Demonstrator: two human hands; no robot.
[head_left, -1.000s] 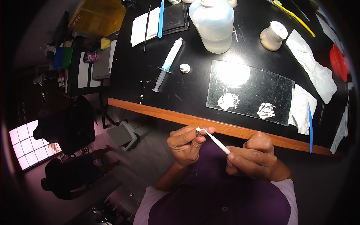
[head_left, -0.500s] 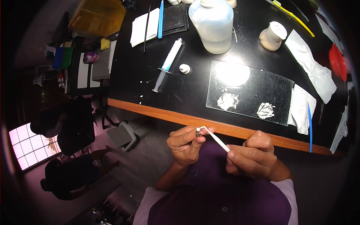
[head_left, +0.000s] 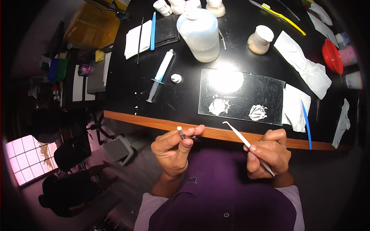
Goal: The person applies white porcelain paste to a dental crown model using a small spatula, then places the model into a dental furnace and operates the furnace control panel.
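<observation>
Between the fingertips of my left hand point(head_left: 169, 154) is a small metal piece point(head_left: 184, 135) topped by a white tip point(head_left: 179, 128); its exact kind is unclear. My right hand point(head_left: 271, 152) grips a slim white instrument point(head_left: 239, 136) with a bent tip, like a pen. That tip is apart from the metal piece. Both hands are over the near table edge. Beyond them lies a dark glass slab point(head_left: 243, 88) bearing two smears of white paste, a left smear point(head_left: 219, 107) and a right smear point(head_left: 258, 112). To its left are a syringe point(head_left: 163, 68) and a small white cap point(head_left: 176, 78).
Behind the slab stand a translucent bottle point(head_left: 202, 44) and a white-lidded jar point(head_left: 260, 40). Rightward lie crumpled tissue point(head_left: 302, 65), a blue stick point(head_left: 306, 125), a yellow toothbrush point(head_left: 287, 21) and a red bowl point(head_left: 331, 56). A dark-clothed person point(head_left: 71, 190) is off to the left.
My hands have moved apart. The white instrument's bent tip has come away from the white-topped metal piece, which my left hand has carried leftward. The view has shifted slightly.
</observation>
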